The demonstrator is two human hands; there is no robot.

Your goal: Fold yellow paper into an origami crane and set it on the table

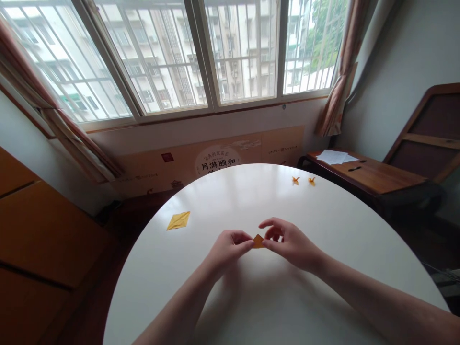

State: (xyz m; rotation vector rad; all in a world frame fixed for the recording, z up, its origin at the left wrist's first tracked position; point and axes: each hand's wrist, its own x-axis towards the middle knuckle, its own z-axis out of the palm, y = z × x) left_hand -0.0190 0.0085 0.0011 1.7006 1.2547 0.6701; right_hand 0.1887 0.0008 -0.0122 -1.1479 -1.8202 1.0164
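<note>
Between my two hands is a small folded piece of orange-yellow paper (258, 241), with a pointed top and a flat lower edge. My left hand (232, 245) pinches its left corner between thumb and fingers. On the other side, the thumb of my right hand (287, 239) touches the right corner, while its index finger is lifted and curved above the paper. Whether another right finger presses from behind is hidden. Toward the left of the table lies a creased yellow sheet of paper (178, 221). Two small folded paper cranes (295, 180) stand near the far right edge.
The round white table (161, 297) reflects the window light. Behind it, a printed cardboard panel (280, 148) leans below the barred windows. To the right is a wooden bench (388, 177) with white papers (336, 156) on it. Orange cabinets (43, 235) stand at the left.
</note>
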